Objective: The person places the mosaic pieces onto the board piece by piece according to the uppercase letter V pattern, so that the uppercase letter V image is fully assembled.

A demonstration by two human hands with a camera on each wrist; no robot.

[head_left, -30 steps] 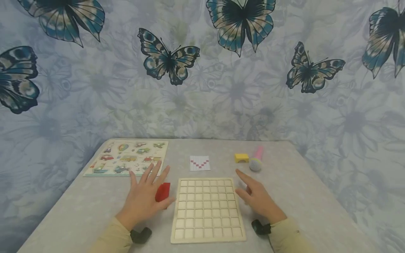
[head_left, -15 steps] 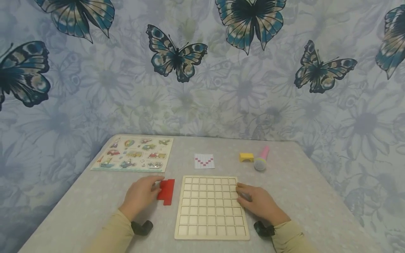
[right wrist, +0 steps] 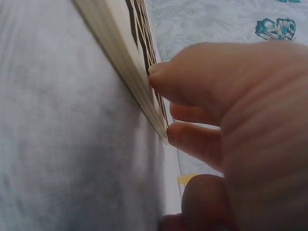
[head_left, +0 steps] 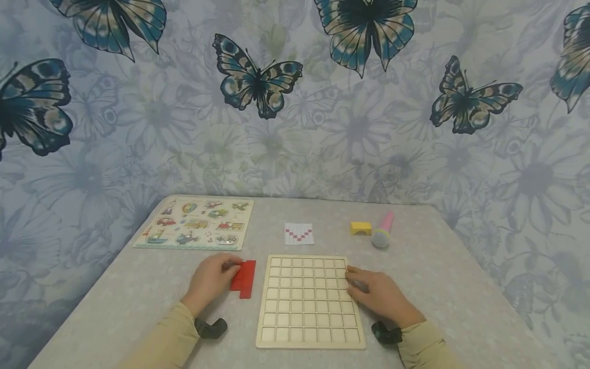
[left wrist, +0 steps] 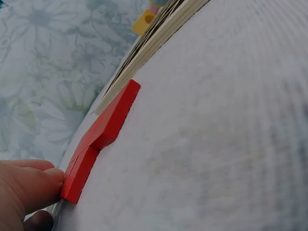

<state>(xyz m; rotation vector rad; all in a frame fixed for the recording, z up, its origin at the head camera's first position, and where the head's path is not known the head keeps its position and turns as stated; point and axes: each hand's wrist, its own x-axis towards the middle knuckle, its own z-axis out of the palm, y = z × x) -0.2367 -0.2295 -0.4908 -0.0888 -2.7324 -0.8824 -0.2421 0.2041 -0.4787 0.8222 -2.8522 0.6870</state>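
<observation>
In the head view, a cluster of flat red tiles point(head_left: 247, 279) lies left of a pale wooden grid board point(head_left: 310, 302). My left hand point(head_left: 209, 282) pinches at the cluster's upper left corner, thumb and index finger close together. The left wrist view has a fingertip against the end of the red tiles point(left wrist: 103, 130), which lie on the table; the far side of the grip is hidden. My right hand point(head_left: 380, 294) rests at the board's right edge with loosely bent fingers. From the right wrist, the thumb and a finger point(right wrist: 192, 142) touch the board's rim point(right wrist: 115, 57).
Behind the board lies a white card point(head_left: 299, 234) with a V of pink squares. A picture puzzle board point(head_left: 195, 223) is at the back left. A yellow block point(head_left: 360, 228) and a pink toy microphone point(head_left: 382, 233) are at the back right, before a butterfly-patterned backdrop.
My left hand has gone from spread over the red tiles to fingers drawn together at their corner. My right hand has come down from a pointing pose onto the board's edge. The head view has shifted.
</observation>
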